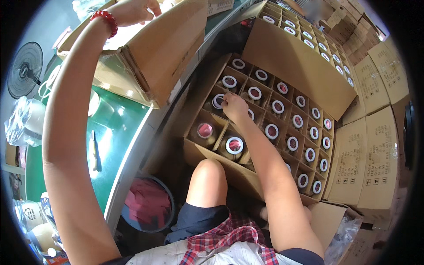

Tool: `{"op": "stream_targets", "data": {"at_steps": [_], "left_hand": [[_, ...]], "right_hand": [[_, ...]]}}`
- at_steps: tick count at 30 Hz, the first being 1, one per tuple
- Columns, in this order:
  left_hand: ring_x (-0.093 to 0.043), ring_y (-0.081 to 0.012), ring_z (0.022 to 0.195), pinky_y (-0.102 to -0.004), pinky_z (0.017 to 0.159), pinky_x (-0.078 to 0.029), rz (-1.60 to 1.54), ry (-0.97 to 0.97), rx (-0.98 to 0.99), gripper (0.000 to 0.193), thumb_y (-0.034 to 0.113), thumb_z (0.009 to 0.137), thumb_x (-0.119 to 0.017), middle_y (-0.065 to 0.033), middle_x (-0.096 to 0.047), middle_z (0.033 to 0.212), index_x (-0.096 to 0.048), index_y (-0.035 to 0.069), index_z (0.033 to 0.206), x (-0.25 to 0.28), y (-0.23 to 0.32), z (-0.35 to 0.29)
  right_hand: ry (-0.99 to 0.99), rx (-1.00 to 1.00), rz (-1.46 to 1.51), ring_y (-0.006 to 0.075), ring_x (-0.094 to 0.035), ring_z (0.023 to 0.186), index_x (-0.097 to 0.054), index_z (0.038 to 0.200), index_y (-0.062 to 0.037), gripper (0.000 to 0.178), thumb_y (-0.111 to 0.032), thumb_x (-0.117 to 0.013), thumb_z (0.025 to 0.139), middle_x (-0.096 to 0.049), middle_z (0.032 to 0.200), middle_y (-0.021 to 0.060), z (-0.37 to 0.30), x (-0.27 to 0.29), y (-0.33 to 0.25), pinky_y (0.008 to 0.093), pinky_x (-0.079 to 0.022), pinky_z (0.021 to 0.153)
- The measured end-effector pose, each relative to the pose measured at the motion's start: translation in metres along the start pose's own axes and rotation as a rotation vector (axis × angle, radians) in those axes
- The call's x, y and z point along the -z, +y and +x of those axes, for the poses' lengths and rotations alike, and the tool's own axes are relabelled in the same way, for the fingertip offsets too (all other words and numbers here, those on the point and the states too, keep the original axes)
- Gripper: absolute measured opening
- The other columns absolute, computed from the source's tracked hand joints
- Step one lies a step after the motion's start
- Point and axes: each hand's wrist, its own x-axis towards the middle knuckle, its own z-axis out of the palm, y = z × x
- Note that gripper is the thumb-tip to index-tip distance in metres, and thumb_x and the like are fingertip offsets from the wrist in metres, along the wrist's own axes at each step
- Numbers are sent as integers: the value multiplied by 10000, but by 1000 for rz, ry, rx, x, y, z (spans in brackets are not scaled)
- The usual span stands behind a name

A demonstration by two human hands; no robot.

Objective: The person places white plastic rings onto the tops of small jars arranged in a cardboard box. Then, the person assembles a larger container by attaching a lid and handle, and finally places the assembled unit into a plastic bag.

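Observation:
My right hand is closed at a white ring on top of a glass bottle in a divided cardboard carton. The fingers pinch the ring's right edge. Several bottles around it bear similar white rings, some with pink showing inside. In the near left corner stands a bottle without a ring, pink at its mouth; beside it is a ringed bottle. My left hand, below a red beaded bracelet, reaches over an open cardboard box, fingers loosely bent and apart. Part of the box's contents is hidden.
The box sits on a green table with a cutter knife. Below, a round bin holds pink pieces. Another bottle carton lies beyond the flap. Stacked cartons stand at right, a fan at far left.

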Motion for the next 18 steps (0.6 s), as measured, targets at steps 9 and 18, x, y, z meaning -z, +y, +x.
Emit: {"op": "stream_targets", "data": {"at_steps": [9, 18], "left_hand": [[-662, -206, 769, -338, 707, -525, -34, 349, 62, 244, 223, 785, -667, -65, -709, 838, -704, 68, 970, 5, -8, -12], [-550, -139, 531, -294, 486, -439, -473, 792, 117, 138, 88, 827, -595, -85, -620, 644, -658, 22, 931, 2, -29, 0]], "right_hand": [[-174, 189, -361, 358, -618, 963, -555, 1061, -30, 266, -201, -495, 867, -667, 991, 163, -9, 6, -17, 464, -507, 782], [1, 472, -592, 305, -579, 1024, -580, 1084, -34, 294, -197, -514, 848, -633, 1030, 147, 3, 6, -19, 460, -469, 826]]}}
